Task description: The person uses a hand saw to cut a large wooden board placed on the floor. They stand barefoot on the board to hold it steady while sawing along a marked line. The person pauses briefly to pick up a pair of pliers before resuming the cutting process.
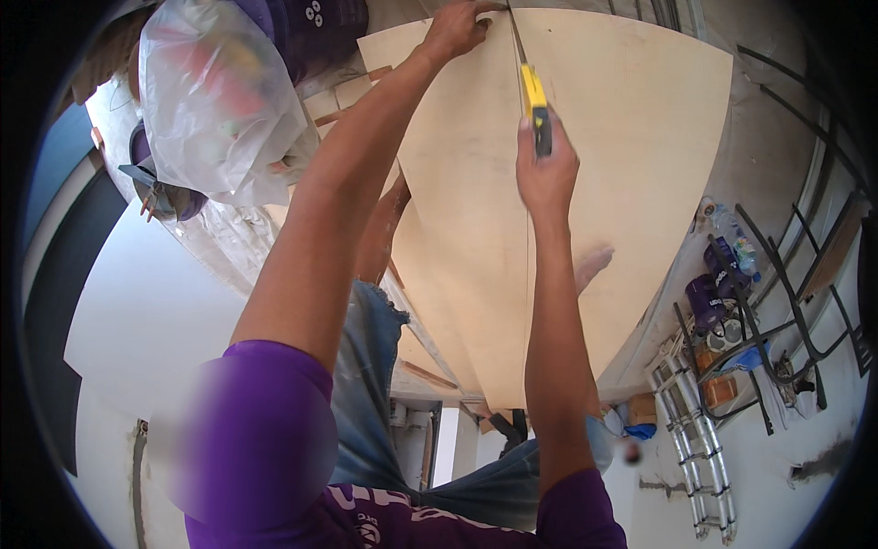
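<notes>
A large pale plywood sheet (631, 183) stretches out in front of me, with a thin dark line running lengthwise down it. My right hand (549, 174) is closed around the yellow-and-black handle of a handsaw (533, 90). The saw's narrow blade points away from me along the far part of that line. My left hand (455, 30) rests on the sheet near its far edge, left of the blade. One of its fingers reaches toward the blade, and the others are partly curled. The blade's far end is cut off by the picture's top edge.
A clear plastic bag (215, 110) and a purple bucket (315, 32) stand at the far left. On the right are black metal frames (777, 329), purple containers (706, 302), a plastic bottle (736, 233) and a folded aluminium ladder (700, 448). Wood strips (425, 373) lie beside the sheet's left edge.
</notes>
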`<state>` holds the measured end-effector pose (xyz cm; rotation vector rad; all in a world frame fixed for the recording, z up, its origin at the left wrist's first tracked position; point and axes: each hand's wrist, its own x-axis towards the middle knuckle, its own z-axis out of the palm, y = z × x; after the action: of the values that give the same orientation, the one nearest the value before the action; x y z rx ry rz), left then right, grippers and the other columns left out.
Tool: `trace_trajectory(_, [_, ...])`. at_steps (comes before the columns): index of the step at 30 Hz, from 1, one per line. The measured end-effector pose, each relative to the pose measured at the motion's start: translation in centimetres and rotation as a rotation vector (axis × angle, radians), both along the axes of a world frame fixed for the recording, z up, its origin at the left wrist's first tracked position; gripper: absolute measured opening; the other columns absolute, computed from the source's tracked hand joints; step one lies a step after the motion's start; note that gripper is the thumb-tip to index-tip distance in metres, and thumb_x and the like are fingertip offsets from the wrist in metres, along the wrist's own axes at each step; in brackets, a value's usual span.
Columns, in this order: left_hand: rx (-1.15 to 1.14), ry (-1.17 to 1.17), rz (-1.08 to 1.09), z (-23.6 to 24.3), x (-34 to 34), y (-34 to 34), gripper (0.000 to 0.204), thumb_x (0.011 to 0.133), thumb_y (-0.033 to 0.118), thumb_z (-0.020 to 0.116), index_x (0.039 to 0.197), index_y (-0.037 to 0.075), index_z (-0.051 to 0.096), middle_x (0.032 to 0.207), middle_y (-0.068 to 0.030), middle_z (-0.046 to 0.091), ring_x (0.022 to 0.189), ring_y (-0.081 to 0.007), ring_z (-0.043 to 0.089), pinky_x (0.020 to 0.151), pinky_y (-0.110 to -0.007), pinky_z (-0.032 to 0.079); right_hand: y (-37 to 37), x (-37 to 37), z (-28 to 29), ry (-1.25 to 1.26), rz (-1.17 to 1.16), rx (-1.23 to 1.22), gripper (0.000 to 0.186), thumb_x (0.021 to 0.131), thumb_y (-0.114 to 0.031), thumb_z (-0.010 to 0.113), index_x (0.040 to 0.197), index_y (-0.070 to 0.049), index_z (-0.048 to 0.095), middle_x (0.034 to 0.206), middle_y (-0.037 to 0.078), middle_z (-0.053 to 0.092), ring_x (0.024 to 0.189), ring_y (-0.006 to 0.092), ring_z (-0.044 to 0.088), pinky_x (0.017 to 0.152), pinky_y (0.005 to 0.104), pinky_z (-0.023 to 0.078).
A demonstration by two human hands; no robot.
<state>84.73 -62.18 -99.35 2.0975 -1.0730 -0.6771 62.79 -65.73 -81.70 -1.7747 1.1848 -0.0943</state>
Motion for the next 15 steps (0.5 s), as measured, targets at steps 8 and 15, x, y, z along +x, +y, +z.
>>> trace_trajectory(8, [-0.037, 0.025, -0.008, 1.0, 0.1, -0.2, 0.038, 0.079, 0.007, 0.059, 0.116, 0.014, 0.067, 0.099, -0.0266, 0.063, 0.096, -0.0451, 0.058, 0.085, -0.048, 0.047, -0.4, 0.5, 0.9, 0.084, -0.040, 0.081, 0.041, 0.093, -0.021, 0.057, 0.130, -0.004, 0.056, 0.080, 0.012, 0.065, 0.066, 0.0219, 0.062, 0.069, 0.0340, 0.051])
trace_trajectory(15, [0.112, -0.028, -0.035, 1.6, -0.1, 0.1, 0.038, 0.082, 0.010, 0.058, 0.119, 0.017, 0.064, 0.102, -0.0229, 0.064, 0.098, -0.0418, 0.059, 0.088, -0.048, 0.047, 2.9, -8.8, 10.2, 0.219, 0.037, 0.133, 0.045, 0.094, -0.016, 0.058, 0.136, -0.003, 0.050, 0.092, 0.014, 0.068, 0.074, 0.0199, 0.065, 0.073, 0.0311, 0.051])
